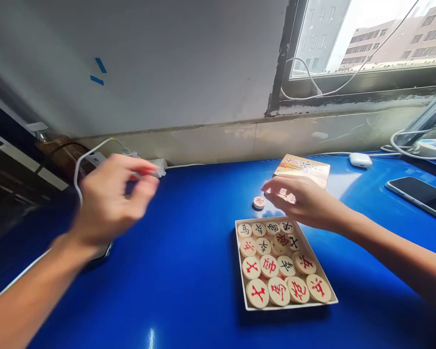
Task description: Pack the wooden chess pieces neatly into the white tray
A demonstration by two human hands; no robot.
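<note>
The right hand (300,201) is hovering over the blue surface (189,271), just behind the tray (241,271) of wooden discs; its fingers are curled around a disc or two, partly hidden. A lone disc (258,202) is lying on the surface just left of its fingertips. The left hand (111,201) is hanging blurred, well apart to the left, loosely released and grasping nothing. A lid (305,169) is lying behind the right hand, and a phone (419,196) is resting at far right.
</note>
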